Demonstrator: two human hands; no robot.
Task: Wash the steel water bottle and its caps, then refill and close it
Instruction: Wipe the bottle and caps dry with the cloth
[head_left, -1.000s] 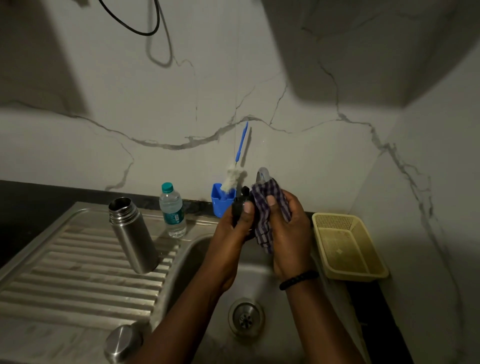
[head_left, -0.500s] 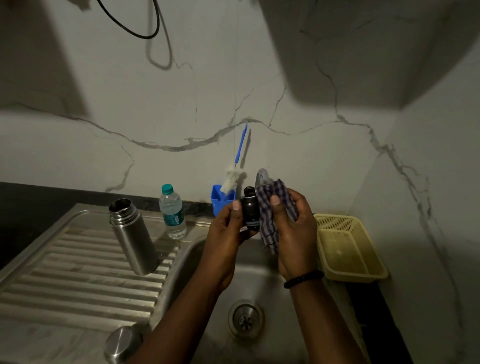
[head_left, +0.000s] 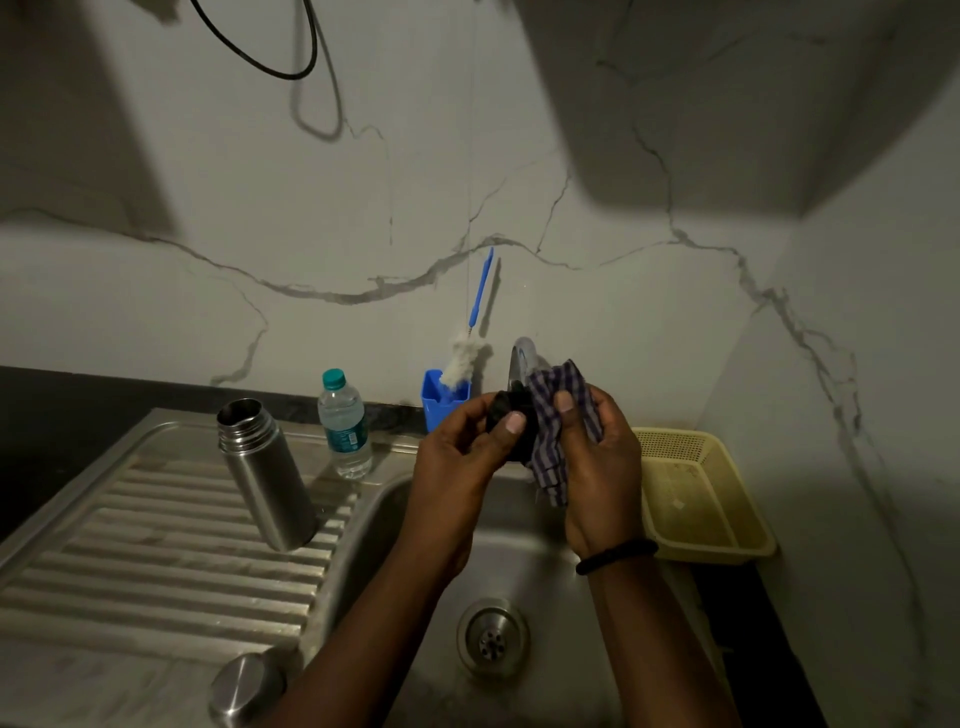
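Small black inner cap pinched in left hand at frame centre over sink; checked cloth gripped by right hand, pressed against cap's right side. Open steel bottle stood at left, nearer left hand.

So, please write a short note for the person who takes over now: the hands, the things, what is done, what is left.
Left hand grips the black inner cap above the sink.
Right hand holds the checked cloth against it.
Steel bottle stands open on the drainboard; steel outer cap lies at the near edge.
Done: cannot tell.
Left: finish wiping, refill, close.
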